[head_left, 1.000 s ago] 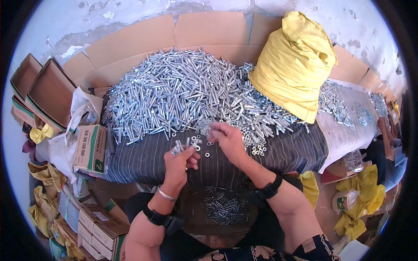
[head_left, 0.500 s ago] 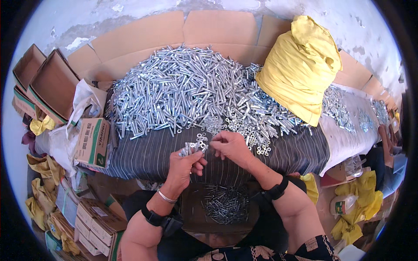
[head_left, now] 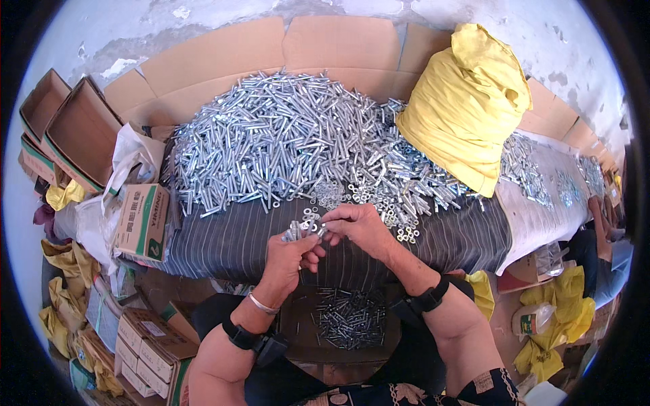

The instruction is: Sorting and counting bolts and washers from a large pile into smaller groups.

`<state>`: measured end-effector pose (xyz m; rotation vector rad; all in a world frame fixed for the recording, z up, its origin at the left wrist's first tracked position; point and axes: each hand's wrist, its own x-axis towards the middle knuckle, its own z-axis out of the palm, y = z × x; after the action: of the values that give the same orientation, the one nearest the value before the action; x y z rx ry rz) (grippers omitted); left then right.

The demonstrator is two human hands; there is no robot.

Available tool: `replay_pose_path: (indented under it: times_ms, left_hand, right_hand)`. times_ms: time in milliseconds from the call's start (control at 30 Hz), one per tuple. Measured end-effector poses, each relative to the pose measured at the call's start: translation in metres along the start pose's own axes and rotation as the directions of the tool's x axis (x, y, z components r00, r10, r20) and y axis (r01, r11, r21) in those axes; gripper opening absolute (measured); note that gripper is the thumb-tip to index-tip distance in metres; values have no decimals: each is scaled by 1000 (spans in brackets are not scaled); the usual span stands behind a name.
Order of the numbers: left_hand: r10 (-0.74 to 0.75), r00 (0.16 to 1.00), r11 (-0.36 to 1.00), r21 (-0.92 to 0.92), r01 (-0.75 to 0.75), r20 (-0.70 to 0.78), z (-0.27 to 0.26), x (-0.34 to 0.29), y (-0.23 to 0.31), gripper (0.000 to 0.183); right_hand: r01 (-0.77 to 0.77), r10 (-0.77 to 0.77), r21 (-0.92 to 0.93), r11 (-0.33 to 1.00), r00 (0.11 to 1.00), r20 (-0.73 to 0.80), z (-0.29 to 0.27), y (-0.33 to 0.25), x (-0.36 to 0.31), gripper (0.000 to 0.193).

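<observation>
Well, the left hand (head_left: 290, 253) had several silver metal pieces (head_left: 294, 232) in its grip above the striped cloth (head_left: 217, 245), in front of a heap of similar parts (head_left: 271, 139); the right hand (head_left: 357, 225) curled beside them, whether grasping anything I couldn't tell.

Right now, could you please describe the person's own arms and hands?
The left hand and right hand are gloveless. A thin, whitish bracelet rings the left wrist; black straps with black modules ring both forearms; pale chains mark the dark right sleeve.
</observation>
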<state>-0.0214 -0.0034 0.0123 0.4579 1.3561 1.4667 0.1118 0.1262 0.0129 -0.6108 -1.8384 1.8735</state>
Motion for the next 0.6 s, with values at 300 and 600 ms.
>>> replay_pose_path:
  times_ms: [300, 600]
  left_hand:
    - [-41, 999, 998, -46, 42, 13, -3, 3, 2, 13]
    - [-76, 997, 996, -52, 77, 12, -3, 2, 1, 14]
  right_hand:
    - [-63, 65, 25, 998, 994, -88, 5, 2, 0, 13]
    - [-13, 18, 61, 998, 996, -82, 4, 2, 1, 9]
